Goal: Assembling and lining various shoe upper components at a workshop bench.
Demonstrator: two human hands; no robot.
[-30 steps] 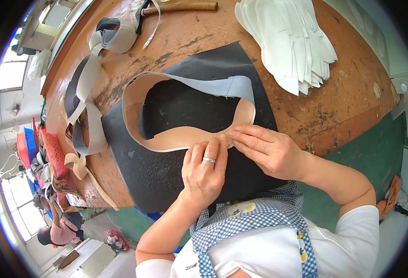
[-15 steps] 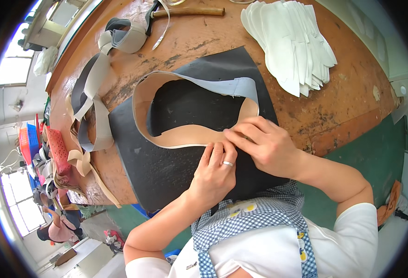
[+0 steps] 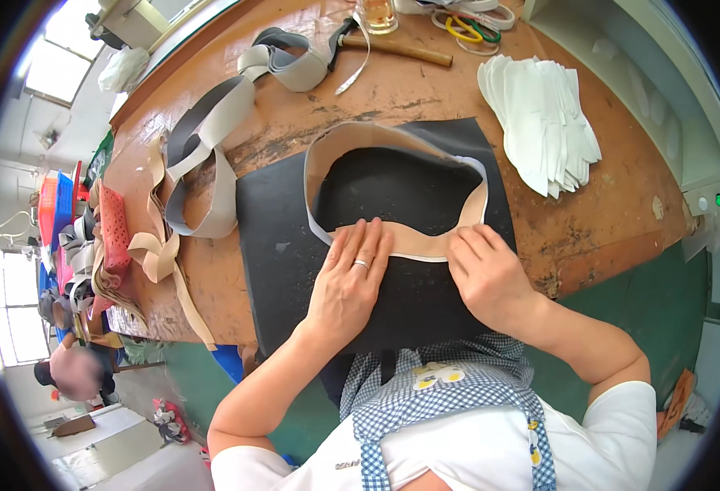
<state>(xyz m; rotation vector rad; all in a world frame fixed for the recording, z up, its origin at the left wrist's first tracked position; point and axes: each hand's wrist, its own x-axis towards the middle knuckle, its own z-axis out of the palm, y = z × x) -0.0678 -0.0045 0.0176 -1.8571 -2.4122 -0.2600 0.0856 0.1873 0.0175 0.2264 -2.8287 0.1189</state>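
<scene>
A closed loop of leather-like band, tan inside and pale grey outside with a white lower edge, stands on a black mat. My left hand, with a ring on one finger, has its fingers stretched flat over the near side of the band. Its thumb is hidden. At the band's near right bend, my right hand pinches the edge between thumb and fingers. The black mat lies on the worn brown table, reaching the near edge by my checked apron.
White cut pieces lie fanned at the right. Grey strips and a tan strip curl at the left. Farther back are a hammer, scissors and a glass of amber liquid. A person is beyond the table's left.
My hands have moved apart: the left has slid left along the band and flattened, while the right pinches farther right. The view has shifted, showing more of the table's far side.
</scene>
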